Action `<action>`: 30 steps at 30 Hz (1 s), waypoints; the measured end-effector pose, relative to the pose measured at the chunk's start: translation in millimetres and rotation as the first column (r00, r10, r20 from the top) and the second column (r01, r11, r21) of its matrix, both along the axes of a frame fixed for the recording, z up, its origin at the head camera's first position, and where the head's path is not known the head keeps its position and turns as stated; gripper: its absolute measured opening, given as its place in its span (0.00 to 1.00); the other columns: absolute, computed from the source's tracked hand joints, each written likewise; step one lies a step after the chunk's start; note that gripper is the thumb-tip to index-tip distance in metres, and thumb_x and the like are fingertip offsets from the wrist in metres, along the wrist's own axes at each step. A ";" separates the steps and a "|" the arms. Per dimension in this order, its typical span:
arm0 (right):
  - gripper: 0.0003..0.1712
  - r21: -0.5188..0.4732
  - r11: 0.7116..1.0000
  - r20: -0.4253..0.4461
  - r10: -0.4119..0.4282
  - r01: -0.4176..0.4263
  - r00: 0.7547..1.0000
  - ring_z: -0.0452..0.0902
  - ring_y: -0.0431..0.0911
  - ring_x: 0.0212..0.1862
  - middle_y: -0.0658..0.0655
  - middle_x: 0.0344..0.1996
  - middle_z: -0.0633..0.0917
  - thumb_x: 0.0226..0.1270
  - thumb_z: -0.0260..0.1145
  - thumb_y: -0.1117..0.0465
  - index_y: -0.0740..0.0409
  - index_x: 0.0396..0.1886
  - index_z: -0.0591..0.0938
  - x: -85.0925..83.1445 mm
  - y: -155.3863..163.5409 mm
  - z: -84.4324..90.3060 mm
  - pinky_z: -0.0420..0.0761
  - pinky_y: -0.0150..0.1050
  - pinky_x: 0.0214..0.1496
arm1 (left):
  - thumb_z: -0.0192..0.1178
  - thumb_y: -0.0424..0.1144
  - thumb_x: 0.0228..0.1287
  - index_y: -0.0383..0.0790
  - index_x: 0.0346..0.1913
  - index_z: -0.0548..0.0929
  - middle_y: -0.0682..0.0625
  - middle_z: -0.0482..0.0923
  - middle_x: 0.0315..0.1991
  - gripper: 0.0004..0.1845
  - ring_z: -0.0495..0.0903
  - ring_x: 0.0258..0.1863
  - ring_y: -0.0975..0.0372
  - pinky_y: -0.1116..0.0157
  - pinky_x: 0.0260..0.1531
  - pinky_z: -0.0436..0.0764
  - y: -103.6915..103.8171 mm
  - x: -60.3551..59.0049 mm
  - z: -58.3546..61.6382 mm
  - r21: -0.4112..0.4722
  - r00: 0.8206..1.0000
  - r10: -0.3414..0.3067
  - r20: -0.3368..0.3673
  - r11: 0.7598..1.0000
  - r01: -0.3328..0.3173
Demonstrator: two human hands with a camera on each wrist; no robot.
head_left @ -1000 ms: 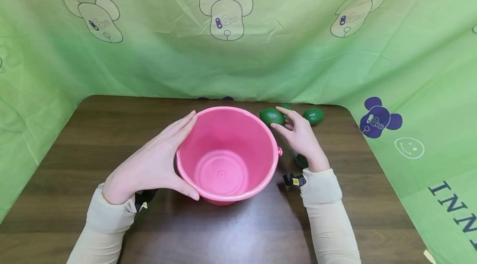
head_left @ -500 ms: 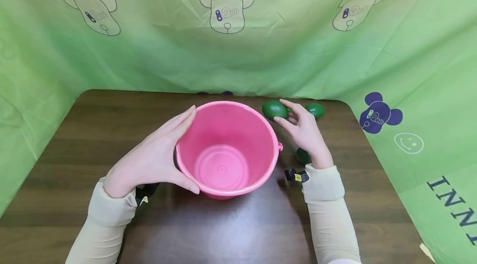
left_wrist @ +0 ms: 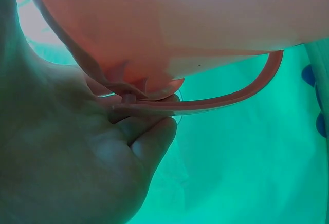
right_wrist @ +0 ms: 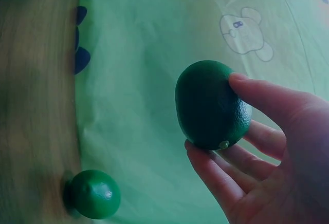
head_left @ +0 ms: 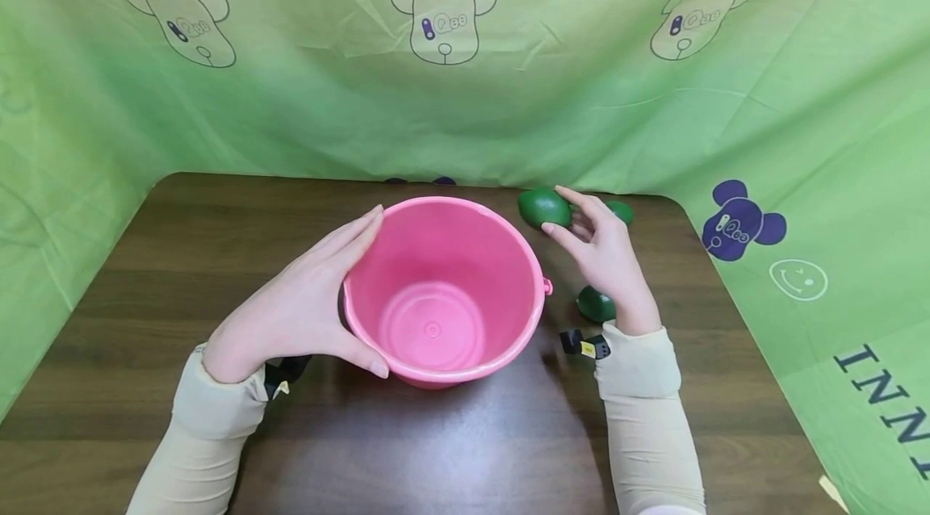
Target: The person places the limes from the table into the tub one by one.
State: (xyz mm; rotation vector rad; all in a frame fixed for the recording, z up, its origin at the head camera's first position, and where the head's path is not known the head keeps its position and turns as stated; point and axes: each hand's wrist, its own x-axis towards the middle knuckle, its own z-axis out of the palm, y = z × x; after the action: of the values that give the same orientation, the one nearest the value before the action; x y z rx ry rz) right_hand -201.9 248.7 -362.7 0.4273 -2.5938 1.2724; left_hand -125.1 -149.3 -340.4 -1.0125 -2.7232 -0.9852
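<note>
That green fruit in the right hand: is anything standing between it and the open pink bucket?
Nothing visible does. The right hand pinches the green fruit just beyond the pink bucket, whose open mouth holds nothing. Two other fruits lie off to the right. The left hand holds the bucket's far side.

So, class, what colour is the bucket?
Pink: the bucket shows best in the head view.

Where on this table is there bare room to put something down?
Bare wood lies along the near edge of the dark wooden table between the two sleeves, and at the far left corner beyond the left hand. Crowded: right of the pink plastic bucket, where the right hand holds a green avocado among others.
</note>
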 end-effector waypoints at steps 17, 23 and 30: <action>0.34 -0.095 0.995 -0.066 -0.031 0.025 0.997 0.79 0.41 0.54 0.56 0.59 0.79 0.67 0.73 0.66 0.50 0.72 0.76 15.3 -2.0 21.0 0.77 0.32 0.59 | 0.80 0.75 0.24 0.47 0.83 0.47 0.61 0.43 0.81 0.82 0.50 0.77 0.61 0.51 0.66 0.68 1.6 -1.8 -1.2 0.060 0.999 -0.029 0.022 0.998 0.028; 0.35 -0.136 0.991 -0.099 -0.023 0.009 0.995 0.78 0.41 0.55 0.55 0.60 0.78 0.65 0.73 0.70 0.51 0.71 0.77 21.3 -3.0 26.5 0.76 0.30 0.59 | 0.81 0.73 0.23 0.46 0.83 0.46 0.60 0.43 0.81 0.83 0.50 0.77 0.60 0.51 0.68 0.66 2.0 0.0 0.2 0.060 0.998 -0.058 0.026 0.997 0.056; 0.36 -0.152 0.988 -0.128 -0.029 0.010 0.991 0.78 0.43 0.55 0.53 0.60 0.79 0.64 0.73 0.72 0.51 0.71 0.77 28.4 -5.0 33.0 0.76 0.30 0.59 | 0.78 0.77 0.24 0.46 0.83 0.46 0.61 0.42 0.81 0.82 0.50 0.77 0.61 0.51 0.68 0.66 1.5 0.7 -0.1 0.046 0.999 -0.050 0.021 0.998 0.049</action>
State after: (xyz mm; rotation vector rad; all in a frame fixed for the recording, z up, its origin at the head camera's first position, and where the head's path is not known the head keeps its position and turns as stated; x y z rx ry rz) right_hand -173.5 243.7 -329.7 0.4398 -2.3698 1.3745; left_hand -124.5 -147.8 -340.5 -1.0726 -2.6925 -1.0676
